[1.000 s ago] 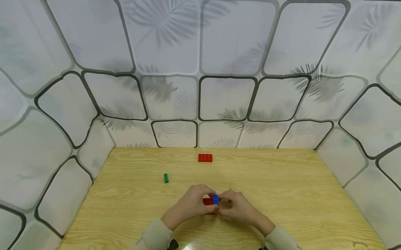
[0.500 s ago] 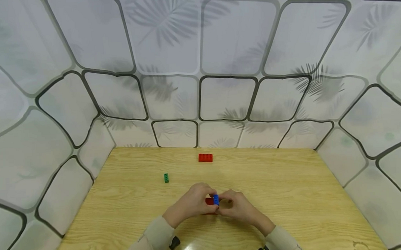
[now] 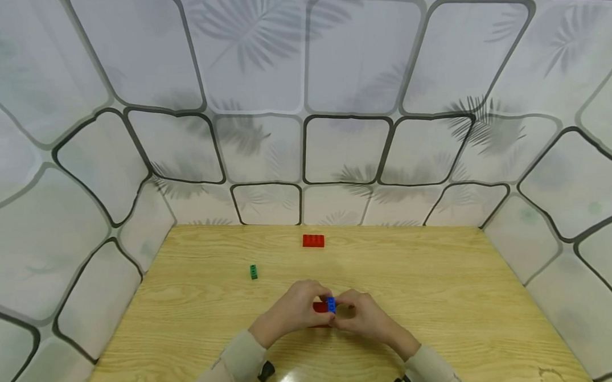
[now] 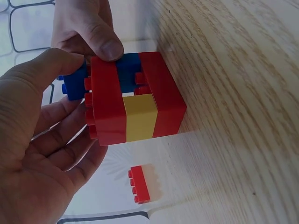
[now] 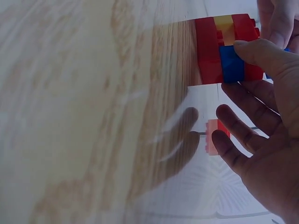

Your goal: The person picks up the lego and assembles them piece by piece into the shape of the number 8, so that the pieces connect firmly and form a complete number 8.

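A stack of toy building bricks stands on the table between both hands. Its lower red brick [image 4: 164, 95] carries a yellow brick [image 4: 140, 119] and a blue brick [image 5: 231, 65] at opposite ends. Another red brick [image 4: 108, 100] lies across these two. On top, at the right end in the head view, sits a small blue brick [image 3: 331, 305]; whether it is fully seated I cannot tell. My left hand [image 3: 294, 310] pinches this top brick between thumb and fingers. My right hand [image 3: 365, 319] grips the stack's right end, its thumb over the middle blue brick.
A loose red brick [image 3: 313, 241] lies on the wooden table [image 3: 417, 271] near the back edge. To the left is a small green brick [image 3: 253, 272]. Patterned walls [image 3: 347, 149] rise along the back and both sides.
The hands and the top blue brick have shifted only very slightly. My left hand's grip looks the same, and the loose bricks have stayed in place.
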Motion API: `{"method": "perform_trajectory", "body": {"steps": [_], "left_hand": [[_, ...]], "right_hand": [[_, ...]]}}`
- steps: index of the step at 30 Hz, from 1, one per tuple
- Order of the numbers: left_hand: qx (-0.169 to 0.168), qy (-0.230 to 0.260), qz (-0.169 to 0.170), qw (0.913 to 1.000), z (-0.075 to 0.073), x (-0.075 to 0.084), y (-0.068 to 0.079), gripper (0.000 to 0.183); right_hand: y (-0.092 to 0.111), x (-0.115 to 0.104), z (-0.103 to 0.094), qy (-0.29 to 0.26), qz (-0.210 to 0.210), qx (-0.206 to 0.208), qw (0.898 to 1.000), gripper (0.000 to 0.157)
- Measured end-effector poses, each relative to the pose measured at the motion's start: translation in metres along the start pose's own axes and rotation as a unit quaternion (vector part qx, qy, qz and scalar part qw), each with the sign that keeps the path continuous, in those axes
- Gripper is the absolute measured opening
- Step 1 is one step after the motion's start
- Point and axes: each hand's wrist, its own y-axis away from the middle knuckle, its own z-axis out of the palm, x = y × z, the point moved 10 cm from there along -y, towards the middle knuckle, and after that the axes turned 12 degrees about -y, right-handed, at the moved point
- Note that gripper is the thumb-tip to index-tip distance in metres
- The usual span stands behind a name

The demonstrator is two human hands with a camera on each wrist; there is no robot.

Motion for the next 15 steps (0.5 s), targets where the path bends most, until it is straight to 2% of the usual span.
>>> {"method": "perform_trajectory", "body": {"steps": [15], "left_hand": [[0.02,0.008,0.041,0.9989,-0.0014,0.0003,0.0051,0.031]], "right_hand": [[-0.0036,-0.002,0.0008,0.022,-0.009,0.0,1.0,0.021]]}}
